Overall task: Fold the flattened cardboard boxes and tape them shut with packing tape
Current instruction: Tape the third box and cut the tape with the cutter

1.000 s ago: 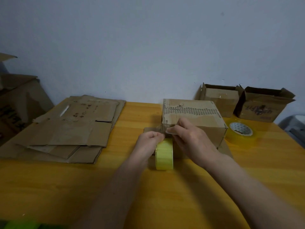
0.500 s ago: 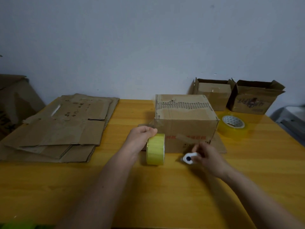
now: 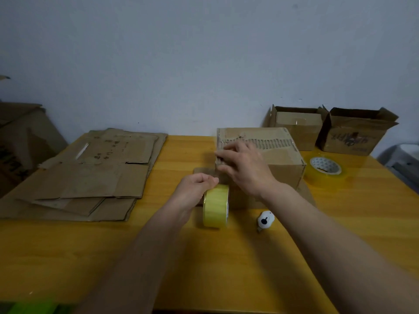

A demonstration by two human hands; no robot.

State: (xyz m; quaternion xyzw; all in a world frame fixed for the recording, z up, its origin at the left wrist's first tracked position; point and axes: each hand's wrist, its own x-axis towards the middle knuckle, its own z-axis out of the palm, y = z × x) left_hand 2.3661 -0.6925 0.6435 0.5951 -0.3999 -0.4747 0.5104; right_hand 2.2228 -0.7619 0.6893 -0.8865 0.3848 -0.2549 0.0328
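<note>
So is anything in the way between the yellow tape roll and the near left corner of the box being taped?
Nothing visible is. The left hand holds the yellow tape roll on edge just in front of the box; the right hand rests on that corner. The small white cutter lies off to the right.

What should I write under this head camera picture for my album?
Left hand holds a yellow tape roll while the right hand presses on the box.

On the table (image 3: 226,268) in front of you, the flat boxes (image 3: 90,173) lie on the left, the folded box (image 3: 278,159) stands in the middle, two open boxes (image 3: 328,132) sit behind it on the right, and a tape roll (image 3: 325,169) lies just right of it.
</note>
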